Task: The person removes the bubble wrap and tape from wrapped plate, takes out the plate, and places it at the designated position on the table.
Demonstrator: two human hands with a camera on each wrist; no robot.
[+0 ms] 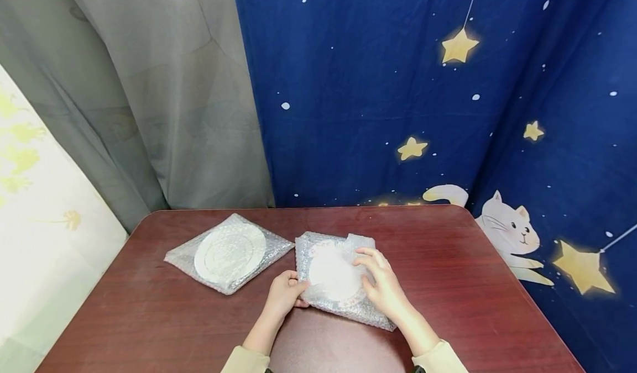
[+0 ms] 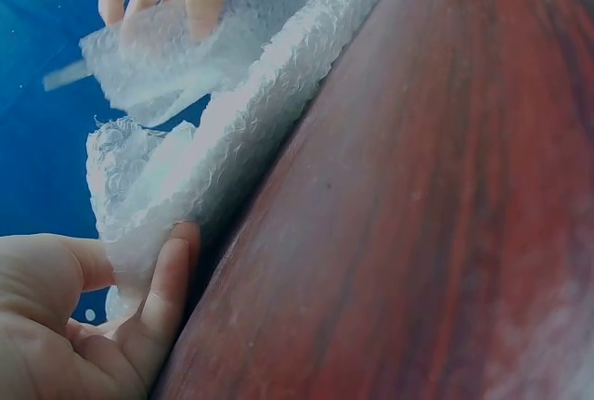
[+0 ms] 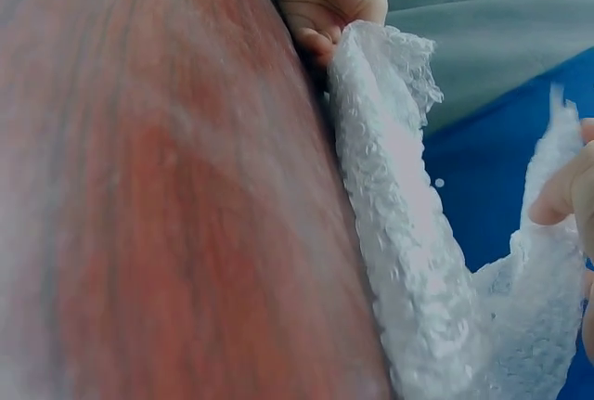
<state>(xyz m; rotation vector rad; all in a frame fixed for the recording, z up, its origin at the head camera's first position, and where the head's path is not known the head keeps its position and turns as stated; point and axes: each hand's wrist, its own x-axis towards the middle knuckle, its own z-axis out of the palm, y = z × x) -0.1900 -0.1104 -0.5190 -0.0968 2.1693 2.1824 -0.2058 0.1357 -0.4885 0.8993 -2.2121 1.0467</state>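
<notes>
Two bare hands work at a bubble-wrapped packet on a dark red table (image 1: 149,329). This right packet (image 1: 325,295) lies mid-table, off the far edge, with a white disc (image 1: 334,276) showing through its wrap. The left hand (image 1: 287,293) pinches the packet's left edge, thumb above and fingers below. The right hand (image 1: 382,282) is over the packet's right part; the left wrist view shows its thumb and fingers seeming to pinch a raised flap (image 2: 153,70) of wrap. A clear strip (image 2: 67,76), perhaps tape, juts from the flap.

The step in hand looks like handling that flap; whether it is being opened or closed, I cannot tell. To do it well, the left hand should steady the edge without squeezing the disc, which may be brittle. The right hand should move the flap slowly and evenly, keeping the strip from catching on other wrap, since a sharp tug could tear the film or drag the packet toward its neighbour.

Counted: one table; two packets, the other, the left packet (image 1: 230,284), lying like a diamond toward the far left corner, its right tip just beside the right packet; two white discs, one visible in each packet; one raised flap; one strip; two hands.
</notes>
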